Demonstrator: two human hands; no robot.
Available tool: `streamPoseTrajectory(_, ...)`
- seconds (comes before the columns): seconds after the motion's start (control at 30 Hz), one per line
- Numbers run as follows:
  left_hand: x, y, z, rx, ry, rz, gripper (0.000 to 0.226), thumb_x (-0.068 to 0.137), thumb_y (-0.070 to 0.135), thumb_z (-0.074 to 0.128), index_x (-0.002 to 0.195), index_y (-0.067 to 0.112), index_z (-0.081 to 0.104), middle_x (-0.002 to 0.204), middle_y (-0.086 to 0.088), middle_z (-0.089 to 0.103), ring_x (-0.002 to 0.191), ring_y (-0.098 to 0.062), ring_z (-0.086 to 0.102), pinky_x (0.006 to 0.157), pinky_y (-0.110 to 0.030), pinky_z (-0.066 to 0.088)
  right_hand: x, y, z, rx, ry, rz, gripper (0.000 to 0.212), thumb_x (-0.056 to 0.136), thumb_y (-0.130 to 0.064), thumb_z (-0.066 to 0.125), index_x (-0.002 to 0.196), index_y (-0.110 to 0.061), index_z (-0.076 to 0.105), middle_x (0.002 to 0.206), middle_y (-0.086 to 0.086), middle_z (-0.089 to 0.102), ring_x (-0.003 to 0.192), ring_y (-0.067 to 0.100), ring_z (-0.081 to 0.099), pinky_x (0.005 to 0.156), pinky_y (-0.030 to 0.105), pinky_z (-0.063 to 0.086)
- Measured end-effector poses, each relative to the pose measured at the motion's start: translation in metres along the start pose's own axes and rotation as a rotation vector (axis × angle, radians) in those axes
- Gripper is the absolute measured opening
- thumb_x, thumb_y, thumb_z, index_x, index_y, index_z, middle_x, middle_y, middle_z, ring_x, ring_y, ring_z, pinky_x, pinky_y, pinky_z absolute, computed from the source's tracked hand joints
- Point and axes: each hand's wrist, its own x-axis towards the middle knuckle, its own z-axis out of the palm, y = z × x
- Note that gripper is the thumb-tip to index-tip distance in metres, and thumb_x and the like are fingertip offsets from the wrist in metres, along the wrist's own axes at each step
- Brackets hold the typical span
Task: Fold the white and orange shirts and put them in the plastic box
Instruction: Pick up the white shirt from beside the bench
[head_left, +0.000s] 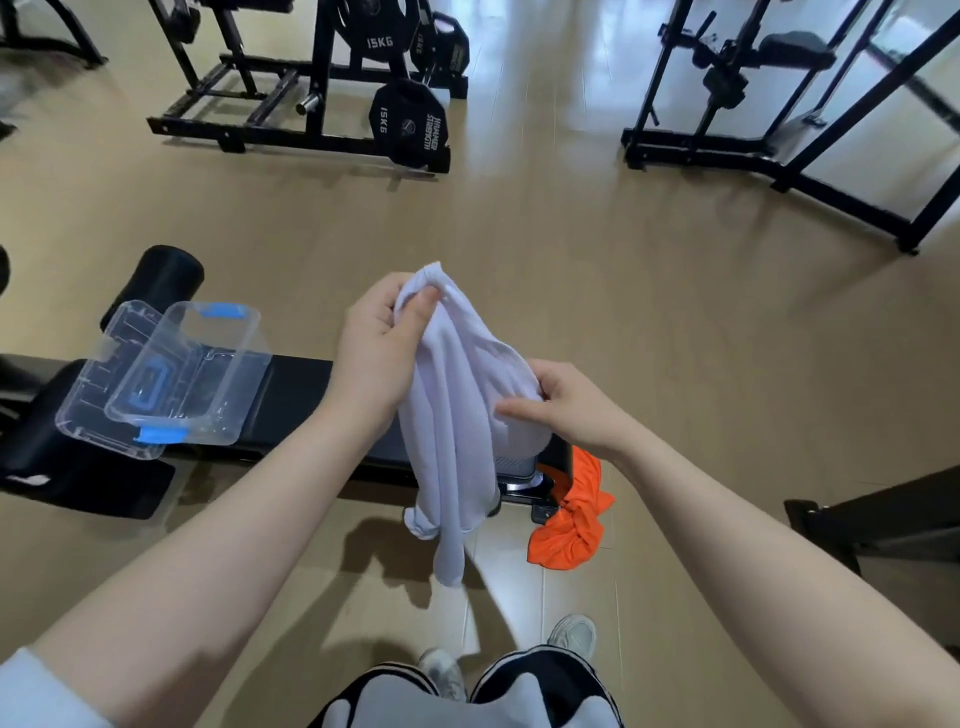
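My left hand (376, 353) and right hand (563, 402) both grip the white shirt (457, 415) above the bench's (296, 400) end. Wide bare floor (571, 249) lies ahead. Weight plates (408, 127) read "15KG".

White shirt (457, 410); orange shirt (569, 525); clear plastic box (208, 374), blue latches; black bench (296, 395).

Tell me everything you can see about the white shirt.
The white shirt is soft, plain, pale fabric, unfolded and bunched. It hangs in the air in front of the black bench. The left hand pinches its top edge; the right hand grips its side. Its loose ends dangle toward the floor.
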Motion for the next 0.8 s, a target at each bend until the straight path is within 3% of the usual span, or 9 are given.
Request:
streamPoseTrajectory(0.13, 0.003, -0.022, -0.018, 0.009, 0.116, -0.062, 0.021, 0.093, 0.025, 0.048, 0.078, 0.017, 0.060, 0.073, 0.001, 0.052, 0.067, -0.007, 0.046, 0.060, -0.022, 0.037, -0.002, 0.015, -0.015, -0.111, 0.190, 0.078, 0.027, 0.084, -0.011, 0.064, 0.063, -0.018, 0.048, 0.061, -0.005, 0.044, 0.052, -0.002, 0.038, 0.054, 0.025, 0.030)
streamPoseTrajectory(0.2, 0.003, -0.042, -0.028, 0.098, 0.045, -0.155, 0.025, 0.090, 0.026, 0.050, 0.081, 0.004, 0.057, 0.074, -0.005, 0.049, 0.069, -0.014, 0.043, 0.060, -0.028, 0.032, -0.003, 0.006, -0.021, -0.045, 0.234, 0.087, 0.026, 0.084, -0.012, 0.064, 0.063, -0.019, 0.050, 0.061, -0.004, 0.048, 0.054, 0.001, 0.042, 0.053, 0.024, 0.032)
streamPoseTrajectory(0.33, -0.005, -0.061, -0.024, 0.310, -0.129, -0.335, 0.011, 0.088, 0.018, 0.052, 0.097, 0.022, 0.056, 0.077, 0.006, 0.053, 0.072, -0.011, 0.049, 0.062, -0.023, 0.038, 0.004, -0.031, -0.014, -0.089, 0.049, 0.132, 0.032, 0.080, -0.022, 0.067, 0.065, 0.001, 0.052, 0.061, 0.001, 0.050, 0.057, 0.010, 0.046, 0.053, 0.022, 0.034)
streamPoseTrajectory(0.4, -0.010, -0.057, -0.011, 0.334, -0.150, -0.269, 0.023, 0.089, 0.016, 0.052, 0.111, 0.021, 0.054, 0.093, 0.004, 0.058, 0.080, -0.008, 0.052, 0.069, -0.018, 0.042, 0.011, -0.043, -0.006, -0.086, 0.025, 0.196, 0.034, 0.078, -0.025, 0.067, 0.065, -0.001, 0.048, 0.064, 0.008, 0.042, 0.058, 0.016, 0.039, 0.053, 0.025, 0.028)
streamPoseTrajectory(0.47, -0.019, -0.048, 0.003, 0.251, -0.208, -0.150, 0.019, 0.089, 0.017, 0.055, 0.107, 0.024, 0.055, 0.107, 0.001, 0.059, 0.090, -0.005, 0.055, 0.078, -0.015, 0.043, 0.019, -0.050, 0.001, 0.007, 0.077, 0.292, 0.035, 0.079, -0.020, 0.068, 0.058, -0.012, 0.041, 0.061, 0.008, 0.036, 0.056, 0.016, 0.034, 0.051, 0.026, 0.024)
streamPoseTrajectory(0.6, -0.026, -0.044, 0.017, 0.210, -0.322, -0.028, 0.034, 0.085, 0.024, 0.062, 0.115, 0.030, 0.049, 0.120, 0.005, 0.053, 0.107, -0.005, 0.051, 0.087, -0.014, 0.039, 0.020, -0.059, -0.002, 0.026, -0.036, 0.259, 0.015, 0.080, -0.015, 0.067, 0.072, -0.007, 0.057, 0.069, 0.013, 0.051, 0.063, 0.022, 0.048, 0.058, 0.028, 0.036)
streamPoseTrajectory(0.67, -0.021, -0.043, 0.013, 0.258, -0.362, -0.044, 0.030, 0.083, 0.026, 0.064, 0.111, 0.026, 0.053, 0.113, 0.004, 0.058, 0.102, -0.007, 0.053, 0.081, -0.015, 0.038, 0.014, -0.066, -0.010, -0.019, -0.146, 0.222, 0.010, 0.078, -0.011, 0.067, 0.074, -0.002, 0.063, 0.071, 0.016, 0.062, 0.063, 0.022, 0.058, 0.059, 0.026, 0.044)
streamPoseTrajectory(0.73, -0.017, -0.040, 0.011, 0.359, -0.424, -0.040, 0.009, 0.082, 0.029, 0.065, 0.084, 0.023, 0.058, 0.083, -0.004, 0.062, 0.075, -0.016, 0.054, 0.066, -0.026, 0.038, 0.011, -0.067, -0.017, -0.142, -0.183, 0.182, 0.020, 0.073, -0.014, 0.071, 0.082, 0.003, 0.065, 0.079, 0.019, 0.065, 0.070, 0.021, 0.059, 0.066, 0.030, 0.044)
streamPoseTrajectory(0.8, -0.015, -0.040, 0.009, 0.387, -0.430, -0.063, 0.023, 0.083, 0.029, 0.064, 0.065, 0.022, 0.052, 0.063, -0.003, 0.051, 0.058, -0.016, 0.042, 0.058, -0.029, 0.031, 0.008, -0.063, -0.024, -0.317, -0.173, 0.176, 0.025, 0.073, -0.018, 0.075, 0.084, 0.002, 0.065, 0.075, 0.013, 0.061, 0.069, 0.018, 0.053, 0.066, 0.029, 0.039)
